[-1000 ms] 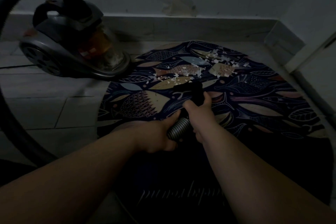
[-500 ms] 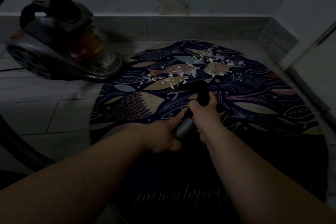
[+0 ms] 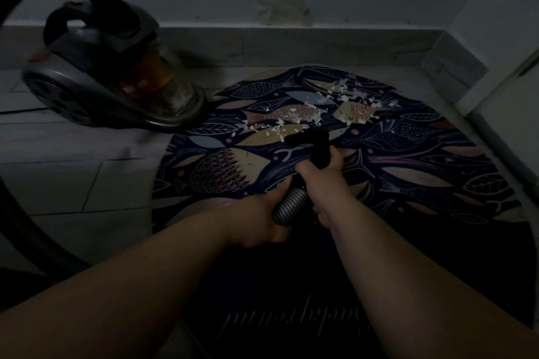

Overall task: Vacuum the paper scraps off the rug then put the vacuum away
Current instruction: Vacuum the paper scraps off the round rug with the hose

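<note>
Scraps (image 3: 320,108) white, torn, scattered across rug (image 3: 408,154).

White paper scraps (image 3: 316,109) are scattered on the far half of round dark fish-patterned rug (image 3: 414,160). Grey canister vacuum (image 3: 110,87) is set on floor (image 3: 73,183) at its left. Black nozzle (image 3: 309,138) is held by right hand (image 3: 323,182) just before scraps; ribbed hose (image 3: 291,204), in left hand (image 3: 256,221), nearer.

The hose (image 3: 291,207) vanished under the left grip (image 3: 259,224) and the right grip (image 3: 323,186), and its far loop ran off the left edge. The vacuum (image 3: 110,90) was blurred. Dim lettering (image 3: 291,320) on the rug (image 3: 408,160) was unreadable, and the mouth of the nozzle (image 3: 309,140) was lost in shadow.
</note>
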`<state>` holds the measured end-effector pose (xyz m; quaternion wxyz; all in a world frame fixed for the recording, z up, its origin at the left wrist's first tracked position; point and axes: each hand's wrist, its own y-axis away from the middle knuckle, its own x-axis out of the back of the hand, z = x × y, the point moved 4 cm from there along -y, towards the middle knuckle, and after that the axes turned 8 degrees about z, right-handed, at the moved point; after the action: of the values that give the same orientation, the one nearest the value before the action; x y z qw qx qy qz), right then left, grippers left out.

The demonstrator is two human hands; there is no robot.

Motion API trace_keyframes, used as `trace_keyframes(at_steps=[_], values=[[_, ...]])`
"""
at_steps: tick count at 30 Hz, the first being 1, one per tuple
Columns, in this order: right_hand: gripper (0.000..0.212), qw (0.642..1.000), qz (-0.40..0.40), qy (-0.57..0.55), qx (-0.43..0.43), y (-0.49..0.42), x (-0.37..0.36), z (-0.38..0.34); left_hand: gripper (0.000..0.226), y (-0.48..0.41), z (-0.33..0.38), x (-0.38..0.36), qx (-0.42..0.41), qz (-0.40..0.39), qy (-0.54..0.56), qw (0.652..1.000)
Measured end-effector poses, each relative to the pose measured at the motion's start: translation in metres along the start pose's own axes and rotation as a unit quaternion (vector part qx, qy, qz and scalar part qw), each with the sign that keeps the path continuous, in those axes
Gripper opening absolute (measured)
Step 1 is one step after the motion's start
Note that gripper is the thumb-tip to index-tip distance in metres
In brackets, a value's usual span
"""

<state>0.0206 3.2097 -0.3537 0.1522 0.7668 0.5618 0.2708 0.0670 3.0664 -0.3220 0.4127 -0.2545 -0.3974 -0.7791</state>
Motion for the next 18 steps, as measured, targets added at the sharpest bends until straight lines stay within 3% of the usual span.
trace_keyframes(at_steps=[18], values=[[0.083,0.997,-0.057,0.035,0.031,0.022,-0.085,-0.016,0.103,0.025,-0.074,0.021,0.057,0.034,0.033,0.997]])
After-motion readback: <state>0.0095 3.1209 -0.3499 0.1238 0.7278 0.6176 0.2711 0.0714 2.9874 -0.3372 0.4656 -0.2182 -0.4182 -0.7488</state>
